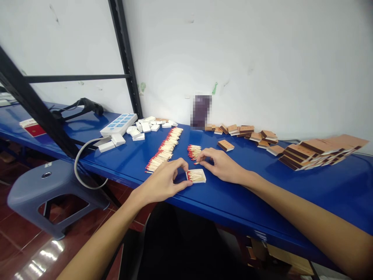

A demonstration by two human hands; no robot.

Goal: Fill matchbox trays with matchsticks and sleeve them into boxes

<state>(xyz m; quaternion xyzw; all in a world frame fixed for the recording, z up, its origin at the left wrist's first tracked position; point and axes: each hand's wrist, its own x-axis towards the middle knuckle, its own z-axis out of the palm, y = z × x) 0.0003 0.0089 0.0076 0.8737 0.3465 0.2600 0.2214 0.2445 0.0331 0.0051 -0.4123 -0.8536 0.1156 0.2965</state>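
My left hand (170, 177) grips the left end of a white matchbox tray (203, 175) between thumb and fingers. Red-tipped matches (195, 176) lie inside the tray, which rests on the blue table near its front edge. Just beyond it, my right hand (217, 163) is closed in a pinch on a match (197, 163), at the near side of a small pile of matches (193, 151). A long row of matches (166, 149) stretches away behind my left hand, heads mostly to the left.
White empty trays (142, 128) lie at the back left beside a power strip (120, 123). Closed brown matchboxes (249, 132) line the wall, with one box (225, 145) nearer and a stack (317, 151) at right. A grey stool (55, 190) stands left, below a black rack post (37, 101).
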